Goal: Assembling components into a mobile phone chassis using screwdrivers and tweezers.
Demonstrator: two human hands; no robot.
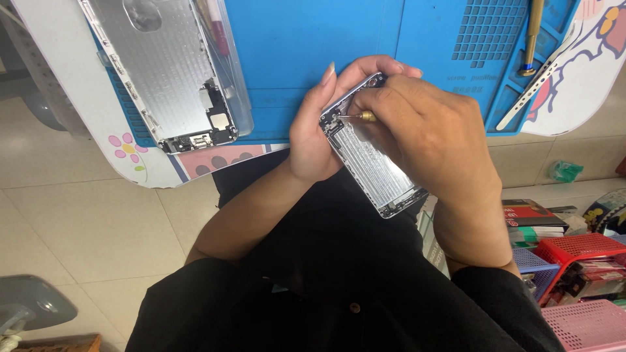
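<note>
currently the left hand (312,140) is wrapped around the upper edge of a silver metal phone rear housing (373,160), grip closed on it, thumb side along the frame and fingertips curling over the top corner. housing sits tilted in the air above the lap, just off the near edge of the table (78,98), inner face up, not resting on anything.

right hand (427,133) pinches a small brass-collared precision screwdriver (360,117), grip closed on it. tip points left into the top corner of the housing, near the small dark parts there. cannot tell if the tip is seated in a screw head; too small.

judgement on doing this well: keep the driver square to the screw, push down lightly before turning, slow turns so the bit doesn't cam out. bracing the housing on the blue silicone repair mat (313,45) would likely be steadier than holding it mid-air, and a loose screw would land on the mat, not the tiled floor (98,228).

nearby: a second, larger silver phone housing (163,72) lies on the mat at left, well apart. a gold-handled tool (533,36) lies at the mat's right end.
</note>
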